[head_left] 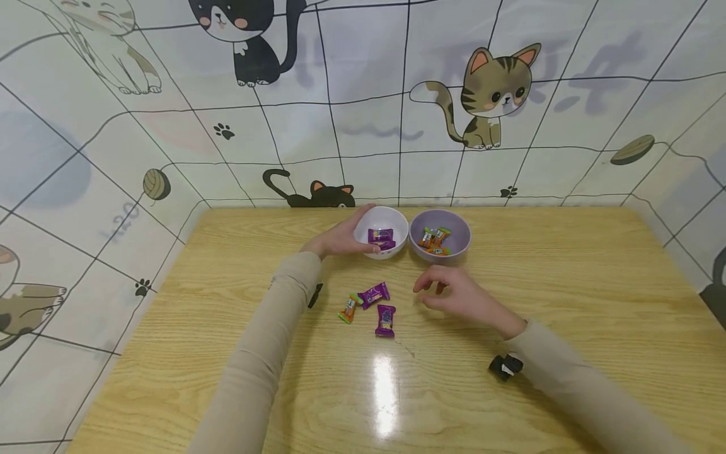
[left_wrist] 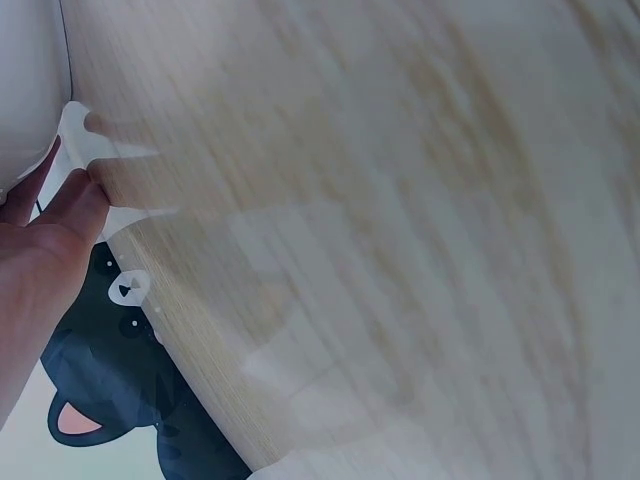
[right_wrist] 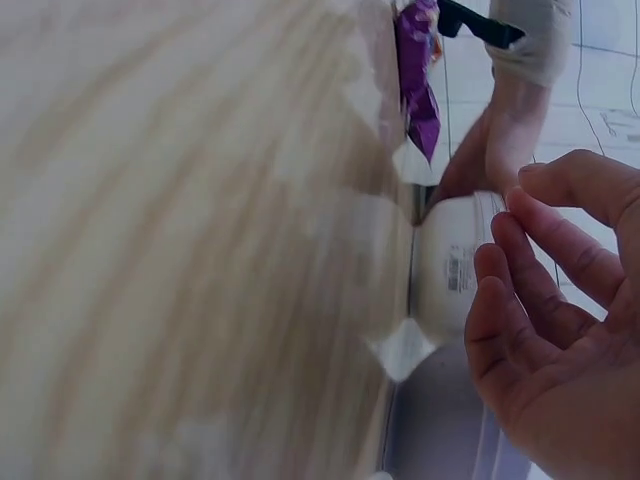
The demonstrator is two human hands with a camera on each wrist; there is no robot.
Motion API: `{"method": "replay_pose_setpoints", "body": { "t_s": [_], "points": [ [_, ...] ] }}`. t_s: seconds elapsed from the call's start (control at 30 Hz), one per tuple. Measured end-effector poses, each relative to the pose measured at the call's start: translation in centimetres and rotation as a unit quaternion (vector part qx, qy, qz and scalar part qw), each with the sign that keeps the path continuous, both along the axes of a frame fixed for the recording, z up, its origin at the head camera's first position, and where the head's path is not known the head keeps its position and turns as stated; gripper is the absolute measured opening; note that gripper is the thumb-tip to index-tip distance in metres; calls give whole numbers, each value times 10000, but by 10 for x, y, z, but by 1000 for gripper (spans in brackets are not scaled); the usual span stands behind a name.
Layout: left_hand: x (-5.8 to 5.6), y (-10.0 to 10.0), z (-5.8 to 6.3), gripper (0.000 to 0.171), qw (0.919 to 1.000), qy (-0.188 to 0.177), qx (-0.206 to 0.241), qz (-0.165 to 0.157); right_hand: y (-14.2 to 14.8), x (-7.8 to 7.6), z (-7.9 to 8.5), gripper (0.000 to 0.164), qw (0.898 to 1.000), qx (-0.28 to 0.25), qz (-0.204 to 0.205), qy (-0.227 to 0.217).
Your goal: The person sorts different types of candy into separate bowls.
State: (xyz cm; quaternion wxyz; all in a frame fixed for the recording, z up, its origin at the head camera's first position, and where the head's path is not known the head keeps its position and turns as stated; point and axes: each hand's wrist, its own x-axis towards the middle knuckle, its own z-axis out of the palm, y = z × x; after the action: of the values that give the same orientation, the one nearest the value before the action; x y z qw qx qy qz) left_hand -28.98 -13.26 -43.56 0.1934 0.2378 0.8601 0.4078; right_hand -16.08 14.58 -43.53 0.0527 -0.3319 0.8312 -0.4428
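Observation:
My left hand holds the side of a white bowl, with the thumb along its near rim. Purple-wrapped candies lie inside. Touching or nearly touching it on the right is a light purple bowl with several orange-and-green candies. On the table in front lie a purple candy, another purple candy and an orange-and-green candy. Over the table right of them is my right hand, fingers loosely bent. The right wrist view shows nothing in that hand.
Both bowls stand near the back edge of the wooden table. Behind it hangs a pale backdrop with cartoon cats, which also runs along the sides. A dark object shows at the far right edge.

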Motion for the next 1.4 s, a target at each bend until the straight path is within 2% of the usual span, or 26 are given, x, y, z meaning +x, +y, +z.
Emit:
{"method": "replay_pose_setpoints", "body": {
  "t_s": [0.23,0.5,0.6,0.67,0.83,1.4],
  "points": [
    [1,0,1,103,10000,10,-40,7,-15,4,0,18,9989,251,351,-206],
    [3,0,3,104,10000,64,-71,-1,-33,7,1,32,9926,477,1068,-314],
    [4,0,4,104,10000,63,-26,5,-38,8,0,36,9899,459,1307,-300],
    [4,0,4,103,10000,72,-4,3,-41,7,-2,37,9887,462,1424,-119],
    [4,0,4,103,10000,84,-16,28,-46,6,-7,36,9845,623,1599,352],
    [5,0,4,101,10000,87,39,-23,-49,4,-10,29,9792,1231,1588,285]
  ]
}}
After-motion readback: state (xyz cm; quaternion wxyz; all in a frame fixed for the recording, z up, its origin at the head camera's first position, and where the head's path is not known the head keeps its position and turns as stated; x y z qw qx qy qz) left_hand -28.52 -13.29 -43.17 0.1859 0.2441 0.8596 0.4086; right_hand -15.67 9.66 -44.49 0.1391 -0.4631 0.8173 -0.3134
